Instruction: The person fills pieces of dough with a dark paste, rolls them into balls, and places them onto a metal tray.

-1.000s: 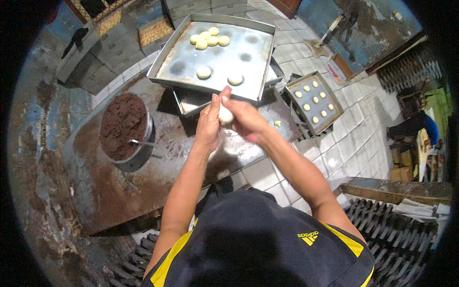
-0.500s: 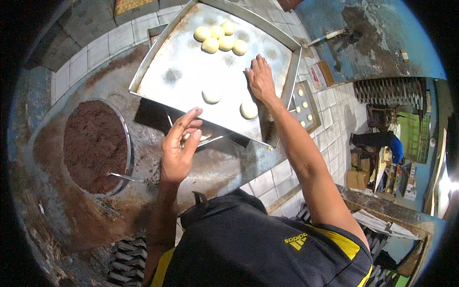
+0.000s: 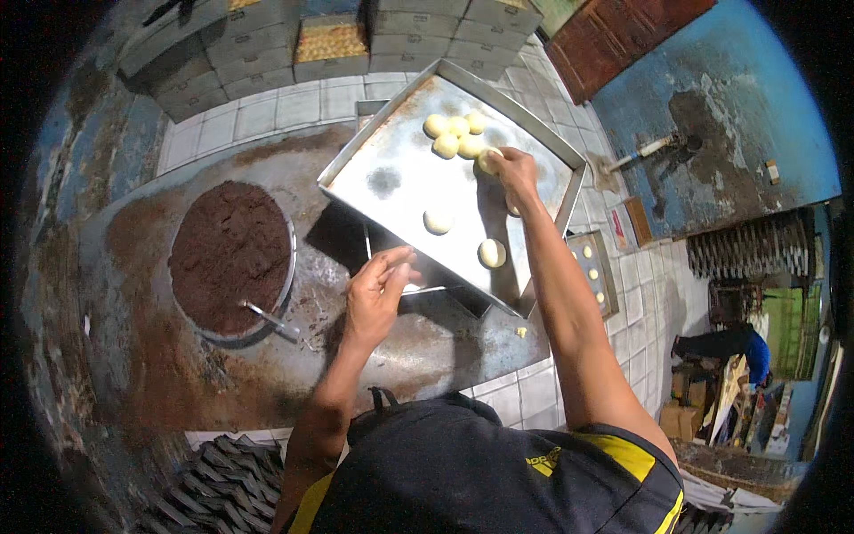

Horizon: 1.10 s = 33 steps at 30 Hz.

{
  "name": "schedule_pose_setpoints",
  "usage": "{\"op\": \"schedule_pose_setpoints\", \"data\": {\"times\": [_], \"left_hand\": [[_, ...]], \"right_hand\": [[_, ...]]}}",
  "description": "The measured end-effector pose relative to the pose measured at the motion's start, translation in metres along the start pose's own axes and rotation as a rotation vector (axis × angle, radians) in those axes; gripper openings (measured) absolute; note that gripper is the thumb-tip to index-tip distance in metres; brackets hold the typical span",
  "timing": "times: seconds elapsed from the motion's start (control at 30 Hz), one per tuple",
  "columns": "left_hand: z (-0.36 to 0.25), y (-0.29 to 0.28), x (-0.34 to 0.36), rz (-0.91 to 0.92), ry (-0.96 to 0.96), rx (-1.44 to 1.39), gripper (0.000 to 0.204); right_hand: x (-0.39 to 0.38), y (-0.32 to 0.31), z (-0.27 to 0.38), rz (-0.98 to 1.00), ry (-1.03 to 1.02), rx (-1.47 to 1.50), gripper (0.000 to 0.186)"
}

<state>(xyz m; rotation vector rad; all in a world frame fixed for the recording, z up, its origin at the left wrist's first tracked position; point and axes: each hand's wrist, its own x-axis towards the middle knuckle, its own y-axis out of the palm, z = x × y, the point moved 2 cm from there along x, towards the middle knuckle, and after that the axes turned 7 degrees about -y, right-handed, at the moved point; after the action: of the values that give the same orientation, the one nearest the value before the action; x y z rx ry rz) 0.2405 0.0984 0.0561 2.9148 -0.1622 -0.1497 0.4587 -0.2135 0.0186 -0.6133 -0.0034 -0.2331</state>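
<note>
A large square metal tray (image 3: 405, 169) sits tilted in the middle. My right hand (image 3: 518, 171) reaches across it, fingers pinching a pale yellow dough ball (image 3: 489, 160) beside a cluster of several dough balls (image 3: 446, 145). Nearer to me on the tray lie two separate dough balls, one toward the middle (image 3: 438, 222) and one by the near edge (image 3: 492, 253). Another is partly hidden behind my right wrist. My left hand (image 3: 377, 298) hovers by the tray's near left edge, fingers loosely bent and thumb apart, with nothing visible in it.
To the left, a round bowl (image 3: 294, 258) of dark brown crumbly filling (image 3: 229, 249) holds a metal utensil (image 3: 271, 321). A smaller tray (image 3: 609, 280) with dough balls is at right. Stacked grey metal boxes (image 3: 409, 44) line the back. A person in blue (image 3: 756, 356) bends far right.
My right hand has gone from resting flat on the tray to pinching a dough ball at the cluster's edge. My left hand stays near the tray's edge. The view has shifted.
</note>
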Motion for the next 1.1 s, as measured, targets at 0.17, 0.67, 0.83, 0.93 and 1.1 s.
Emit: {"op": "schedule_pose_setpoints", "data": {"times": [0.17,0.67,0.83,0.93,1.1], "left_hand": [[0.032,0.07,-0.02,-0.277,0.04,-0.216,0.044],[0.06,0.069,-0.186,-0.227,-0.049,-0.154,0.062],[0.117,-0.004,-0.258,-0.49,-0.423,0.222,0.049],[0.135,-0.05,-0.278,-0.44,-0.438,0.052,0.041],[0.105,-0.124,-0.278,-0.416,-0.187,-0.136,0.052]], "right_hand": [[-0.162,-0.028,0.067,0.06,-0.366,-0.193,0.035],[-0.411,-0.028,0.063,0.553,0.003,0.882,0.02],[-0.448,0.064,0.061,0.514,-0.749,0.243,0.027],[-0.467,0.089,0.12,0.589,-1.149,0.047,0.022],[-0.385,0.193,0.147,0.438,-0.902,-0.008,0.034]]}}
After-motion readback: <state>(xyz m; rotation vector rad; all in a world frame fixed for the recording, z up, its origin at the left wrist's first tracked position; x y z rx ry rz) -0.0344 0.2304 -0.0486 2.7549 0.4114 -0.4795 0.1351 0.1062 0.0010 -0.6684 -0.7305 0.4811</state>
